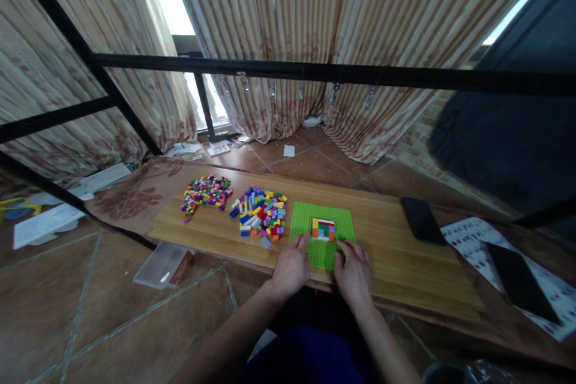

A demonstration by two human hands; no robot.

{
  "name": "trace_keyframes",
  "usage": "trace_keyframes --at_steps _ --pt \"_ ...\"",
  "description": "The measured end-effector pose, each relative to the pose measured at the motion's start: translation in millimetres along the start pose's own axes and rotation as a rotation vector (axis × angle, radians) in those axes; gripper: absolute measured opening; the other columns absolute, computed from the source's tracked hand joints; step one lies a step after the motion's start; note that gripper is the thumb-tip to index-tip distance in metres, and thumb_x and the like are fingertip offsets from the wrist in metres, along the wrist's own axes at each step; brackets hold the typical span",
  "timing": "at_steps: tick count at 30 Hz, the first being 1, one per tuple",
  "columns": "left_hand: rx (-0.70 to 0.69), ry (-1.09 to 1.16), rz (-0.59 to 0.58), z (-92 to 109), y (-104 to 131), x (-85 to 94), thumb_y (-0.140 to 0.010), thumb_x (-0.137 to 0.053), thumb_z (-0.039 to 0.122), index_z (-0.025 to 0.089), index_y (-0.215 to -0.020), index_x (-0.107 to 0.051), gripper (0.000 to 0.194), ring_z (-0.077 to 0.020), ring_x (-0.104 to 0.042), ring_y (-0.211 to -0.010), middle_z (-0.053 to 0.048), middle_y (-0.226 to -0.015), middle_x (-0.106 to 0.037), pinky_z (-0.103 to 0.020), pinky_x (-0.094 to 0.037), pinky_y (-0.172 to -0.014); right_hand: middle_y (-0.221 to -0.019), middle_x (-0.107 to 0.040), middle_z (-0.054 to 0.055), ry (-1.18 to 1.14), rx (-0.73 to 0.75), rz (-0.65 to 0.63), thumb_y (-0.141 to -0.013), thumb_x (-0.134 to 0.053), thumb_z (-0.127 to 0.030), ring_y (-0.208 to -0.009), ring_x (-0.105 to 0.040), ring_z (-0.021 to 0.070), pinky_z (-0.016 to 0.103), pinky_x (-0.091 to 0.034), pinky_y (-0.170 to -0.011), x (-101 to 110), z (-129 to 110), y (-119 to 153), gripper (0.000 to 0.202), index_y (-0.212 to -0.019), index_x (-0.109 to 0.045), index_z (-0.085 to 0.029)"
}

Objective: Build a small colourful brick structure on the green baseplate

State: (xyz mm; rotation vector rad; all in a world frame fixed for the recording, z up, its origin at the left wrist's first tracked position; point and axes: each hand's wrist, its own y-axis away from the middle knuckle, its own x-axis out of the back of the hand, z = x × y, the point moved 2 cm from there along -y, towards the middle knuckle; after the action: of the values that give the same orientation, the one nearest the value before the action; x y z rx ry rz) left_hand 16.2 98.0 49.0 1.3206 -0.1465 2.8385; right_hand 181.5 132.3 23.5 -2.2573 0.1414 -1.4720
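A green studded baseplate lies on the wooden board in front of me. On it stands a small rectangle of toy bricks in yellow, orange, white, red, blue, teal and purple. My left hand rests over the plate's near left part, fingertips just left of the bricks, with nothing visible in it. My right hand is over the near right part. Its index finger and thumb are apart close to the bricks' lower right corner, and no held piece shows. The undersides of both hands are hidden.
A pile of larger loose bricks lies left of the plate, with tiny colourful pieces farther left. A black phone lies at right, near a printed sheet and another dark device. A clear plastic box sits below the board's left edge.
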Motion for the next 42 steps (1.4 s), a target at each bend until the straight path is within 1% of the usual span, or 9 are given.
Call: trace_keyframes --at_steps 8,11,14,20,25,27,31,35,42 --pt "-0.08 0.144 0.034 -9 3 -1.6 -0.078 -0.048 0.008 0.016 -0.133 -0.043 0.056 -0.0238 -0.051 -0.119 -0.012 -0.131 -0.05 -0.037 -0.042 -0.105 -0.112 -0.061 0.013 0.001 0.04 0.04 -0.091 -0.039 -0.035 -0.103 -0.052 0.0281 0.043 -0.039 -0.091 -6 9 11 0.038 -0.106 -0.066 -0.015" --pt "-0.1 0.203 0.064 -11 14 2.9 -0.081 -0.047 0.01 0.018 -0.133 -0.043 0.053 -0.0227 -0.05 -0.12 -0.012 -0.134 -0.047 -0.037 -0.044 -0.103 -0.112 -0.061 0.013 0.003 0.067 0.077 -0.091 -0.038 -0.039 -0.103 -0.052 0.029 0.044 -0.039 -0.091 -9 12 15 0.04 -0.107 -0.066 -0.015" --pt "-0.101 0.245 0.146 -18 31 15.7 -0.084 -0.046 0.012 0.02 -0.13 -0.046 0.047 -0.0214 -0.052 -0.117 -0.011 -0.131 -0.049 -0.036 -0.047 -0.099 -0.111 -0.062 0.014 0.025 0.078 0.095 -0.091 -0.038 -0.04 -0.103 -0.052 0.03 0.045 -0.04 -0.09 -11 14 17 0.041 -0.107 -0.066 -0.015" --pt "0.067 0.176 0.392 -55 58 57.0 -0.085 -0.045 0.012 0.019 -0.117 -0.054 0.034 -0.0204 -0.058 -0.104 -0.01 -0.115 -0.059 -0.034 -0.048 -0.09 -0.111 -0.062 0.014 0.035 0.098 0.125 -0.09 -0.039 -0.039 -0.102 -0.052 0.03 0.045 -0.04 -0.089 -14 17 17 0.04 -0.107 -0.066 -0.015" --pt "0.256 0.045 0.513 -87 60 77.0 -0.085 -0.048 0.015 0.017 -0.104 -0.059 0.022 -0.0184 -0.061 -0.085 -0.007 -0.094 -0.061 -0.031 -0.049 -0.079 -0.112 -0.061 0.014 0.052 0.099 0.114 -0.091 -0.038 -0.04 -0.102 -0.052 0.0299 0.045 -0.04 -0.089 -13 16 17 0.041 -0.108 -0.065 -0.015" --pt "0.287 -0.03 0.514 -92 54 79.6 -0.085 -0.05 0.017 0.018 -0.105 -0.059 0.022 -0.019 -0.061 -0.086 -0.007 -0.094 -0.06 -0.031 -0.049 -0.079 -0.112 -0.062 0.014 0.055 0.103 0.11 -0.091 -0.038 -0.039 -0.103 -0.052 0.0298 0.045 -0.04 -0.089 -12 14 17 0.04 -0.107 -0.066 -0.015" --pt "0.31 -0.193 0.423 -91 38 80.8 -0.086 -0.051 0.022 0.02 -0.11 -0.06 0.025 -0.0202 -0.061 -0.087 -0.007 -0.099 -0.059 -0.031 -0.048 -0.077 -0.111 -0.062 0.013 0.048 0.093 0.116 -0.091 -0.039 -0.038 -0.104 -0.052 0.0293 0.045 -0.04 -0.09 -10 12 17 0.039 -0.107 -0.065 -0.015" --pt "0.307 -0.257 0.356 -89 31 80.4 -0.089 -0.048 0.025 0.021 -0.103 -0.062 0.02 -0.0201 -0.061 -0.087 -0.007 -0.1 -0.059 -0.03 -0.047 -0.075 -0.111 -0.061 0.013 0.04 0.089 0.105 -0.091 -0.04 -0.037 -0.104 -0.051 0.0283 0.044 -0.04 -0.091 -10 11 16 0.037 -0.108 -0.065 -0.016" --pt "0.277 -0.102 0.442 -81 34 82.6 -0.086 -0.052 0.028 0.019 -0.091 -0.063 0.016 -0.0179 -0.061 -0.081 -0.007 -0.098 -0.06 -0.029 -0.047 -0.074 -0.112 -0.061 0.012 -0.008 0.037 0.085 -0.091 -0.042 -0.035 -0.103 -0.051 0.0266 0.044 -0.04 -0.091 -8 8 15 0.035 -0.109 -0.066 -0.017"
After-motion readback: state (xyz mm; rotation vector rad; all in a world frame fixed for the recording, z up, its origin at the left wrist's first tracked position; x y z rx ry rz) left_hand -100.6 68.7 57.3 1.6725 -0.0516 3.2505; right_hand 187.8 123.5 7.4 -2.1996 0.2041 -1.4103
